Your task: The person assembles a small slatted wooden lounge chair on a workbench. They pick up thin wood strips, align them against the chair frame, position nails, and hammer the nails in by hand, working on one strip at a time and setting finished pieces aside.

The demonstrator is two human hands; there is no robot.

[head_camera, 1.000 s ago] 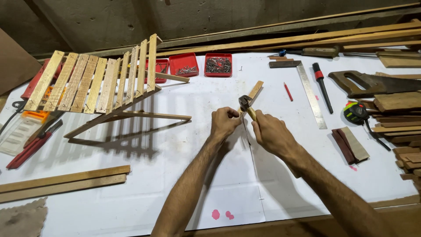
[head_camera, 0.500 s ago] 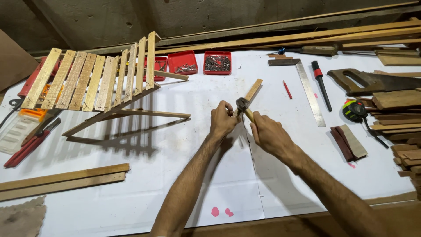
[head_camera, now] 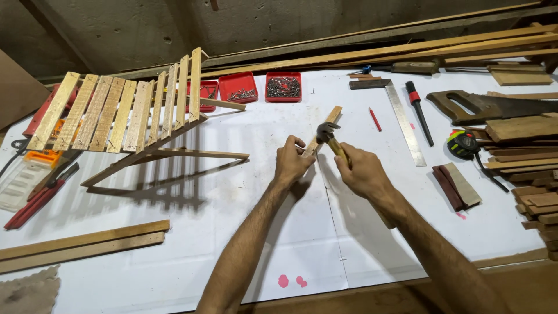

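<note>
The right hand (head_camera: 361,171) grips a hammer (head_camera: 330,137). The left hand (head_camera: 292,163) pinches a wood strip (head_camera: 325,129). Behind the hammer, three red trays (head_camera: 243,87) hold nails.

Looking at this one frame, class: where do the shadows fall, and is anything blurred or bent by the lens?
Head view: hard light casts slatted shadows from the wooden rack onto the white table, below and to its right; the arms shade the sheet beside them. The hammer in the right hand and the left hand look sharp. The long planks bow slightly near the top edge.
</note>
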